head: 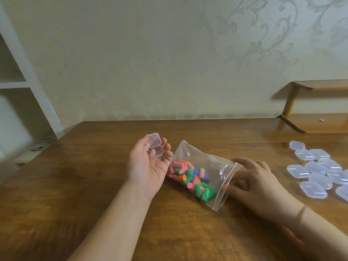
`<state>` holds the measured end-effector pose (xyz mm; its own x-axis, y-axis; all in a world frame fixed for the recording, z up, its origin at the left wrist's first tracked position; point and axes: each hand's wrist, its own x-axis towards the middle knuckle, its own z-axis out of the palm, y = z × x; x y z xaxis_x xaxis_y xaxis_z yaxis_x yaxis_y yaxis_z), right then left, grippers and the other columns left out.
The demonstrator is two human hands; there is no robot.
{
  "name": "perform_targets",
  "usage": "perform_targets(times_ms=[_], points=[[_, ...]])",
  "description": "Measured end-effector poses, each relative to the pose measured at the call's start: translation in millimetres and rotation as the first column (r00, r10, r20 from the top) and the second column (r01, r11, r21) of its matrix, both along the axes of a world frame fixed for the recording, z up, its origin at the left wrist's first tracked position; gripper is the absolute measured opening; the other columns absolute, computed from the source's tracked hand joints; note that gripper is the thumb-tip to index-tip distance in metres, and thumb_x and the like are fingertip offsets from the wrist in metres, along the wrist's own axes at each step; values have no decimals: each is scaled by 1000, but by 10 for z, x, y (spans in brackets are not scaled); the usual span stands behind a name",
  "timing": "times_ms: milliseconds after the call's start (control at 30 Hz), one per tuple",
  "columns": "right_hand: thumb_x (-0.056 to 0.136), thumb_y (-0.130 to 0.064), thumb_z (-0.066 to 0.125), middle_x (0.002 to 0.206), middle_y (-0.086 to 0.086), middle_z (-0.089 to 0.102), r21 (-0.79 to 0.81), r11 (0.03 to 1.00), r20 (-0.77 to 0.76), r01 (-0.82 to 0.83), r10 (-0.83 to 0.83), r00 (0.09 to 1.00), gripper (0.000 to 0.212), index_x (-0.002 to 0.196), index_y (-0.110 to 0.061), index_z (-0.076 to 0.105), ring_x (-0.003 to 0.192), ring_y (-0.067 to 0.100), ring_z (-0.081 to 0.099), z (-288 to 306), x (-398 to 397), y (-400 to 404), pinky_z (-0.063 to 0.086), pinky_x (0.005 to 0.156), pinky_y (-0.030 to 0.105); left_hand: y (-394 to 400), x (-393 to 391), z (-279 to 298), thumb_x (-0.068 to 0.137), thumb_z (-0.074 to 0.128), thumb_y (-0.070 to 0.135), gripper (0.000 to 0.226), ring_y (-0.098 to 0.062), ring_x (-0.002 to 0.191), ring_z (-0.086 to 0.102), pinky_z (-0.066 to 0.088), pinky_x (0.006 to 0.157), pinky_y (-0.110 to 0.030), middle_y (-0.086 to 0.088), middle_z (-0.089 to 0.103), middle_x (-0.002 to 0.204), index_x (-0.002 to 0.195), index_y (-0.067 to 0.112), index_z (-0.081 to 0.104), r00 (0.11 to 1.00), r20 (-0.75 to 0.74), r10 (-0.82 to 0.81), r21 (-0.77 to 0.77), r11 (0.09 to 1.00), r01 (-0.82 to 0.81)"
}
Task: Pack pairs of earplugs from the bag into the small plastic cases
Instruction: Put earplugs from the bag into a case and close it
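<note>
My left hand (148, 166) is palm up over the table and cradles a small clear plastic case (155, 146) with its lid hinged open. The case seems to have a pale pink earplug inside. Just right of that hand lies a clear zip bag (202, 175) with several pink, green, orange and blue earplugs (192, 179) in it. My right hand (252, 182) rests at the bag's open mouth, its fingers curled at the zip edge; whether they pinch an earplug is hidden.
A cluster of several closed clear cases (320, 172) lies at the right on the wooden table (94, 185). A low wooden shelf (318, 121) stands at the back right. White shelving (20, 85) is at the far left.
</note>
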<state>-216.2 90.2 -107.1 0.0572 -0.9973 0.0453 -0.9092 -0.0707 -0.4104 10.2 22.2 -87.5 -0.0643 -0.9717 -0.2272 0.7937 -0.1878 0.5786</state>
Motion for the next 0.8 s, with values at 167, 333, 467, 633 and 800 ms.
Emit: perform_targets(times_ms=[167,333,467,633,800], points=[[85,-16,66,86,-10,70,-110,989,160,96,-78,984,23,79,-38,69,82,10,64,55,-61,-29,54,73,28,-88,34,-90,91,61,6,21,-15,77,57,50,67,-25,-10,58,94,111,11,60,994,112,4,-32,999,0],[87,-20,67,91,-6,67,-50,996,198,76,-64,978,20,84,-39,67,81,10,62,155,-349,11,53,66,25,-77,-47,-175,88,64,-2,28,-15,79,57,50,75,-28,-7,57,93,111,14,61,926,376,24,-141,989,31],[67,-73,65,110,-16,60,-93,995,247,36,-12,969,34,90,-49,70,103,13,57,22,-352,-61,53,86,41,-53,-147,-250,82,71,-3,43,-21,95,62,53,87,-35,-8,60,102,113,24,59,845,535,-4,-173,978,115],[48,-88,60,127,-23,35,-88,991,165,-103,116,979,60,99,-55,54,121,5,36,-19,-197,-118,44,100,34,-5,-251,-286,78,70,-13,63,-21,102,63,55,84,-34,-7,56,108,126,24,53,844,533,-63,-189,963,192],[69,-57,74,110,-22,49,-194,981,198,-8,47,979,43,105,-36,65,96,2,57,-89,-75,-203,53,80,19,9,-264,-277,85,63,-10,60,-20,91,68,57,74,-30,-12,56,120,133,22,49,826,546,-137,-116,964,237]])
